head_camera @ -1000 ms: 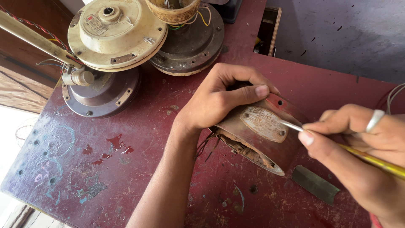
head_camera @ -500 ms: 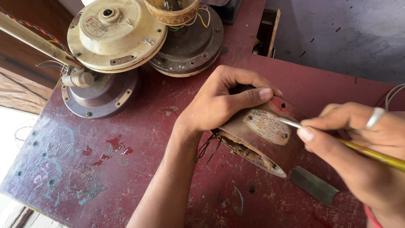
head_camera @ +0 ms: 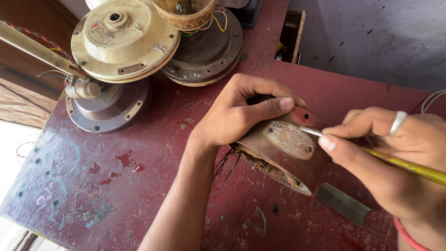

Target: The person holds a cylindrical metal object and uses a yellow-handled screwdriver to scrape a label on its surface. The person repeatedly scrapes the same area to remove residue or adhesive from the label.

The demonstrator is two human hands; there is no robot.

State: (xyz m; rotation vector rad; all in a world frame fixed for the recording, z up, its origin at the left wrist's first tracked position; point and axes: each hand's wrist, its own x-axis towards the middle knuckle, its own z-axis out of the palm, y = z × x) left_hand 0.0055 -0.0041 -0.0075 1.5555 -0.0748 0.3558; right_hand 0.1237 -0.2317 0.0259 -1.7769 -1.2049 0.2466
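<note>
My left hand grips a brown, worn motor housing that lies tilted on the red table; the thumb rests along its top edge. An oval metal plate is fixed to the housing's side. My right hand, with a ring on one finger, holds a yellow-handled screwdriver. Its metal tip touches the upper right edge of the oval plate. Coil windings show at the housing's open lower rim.
Several old fan motors stand at the back left: a cream one, a brown one below it and a dark one. A flat grey metal strip lies right of the housing. A grey wall rises behind.
My right hand has shifted slightly down and left, bringing the screwdriver tip closer against the oval plate. My left hand keeps its grip on the housing.
</note>
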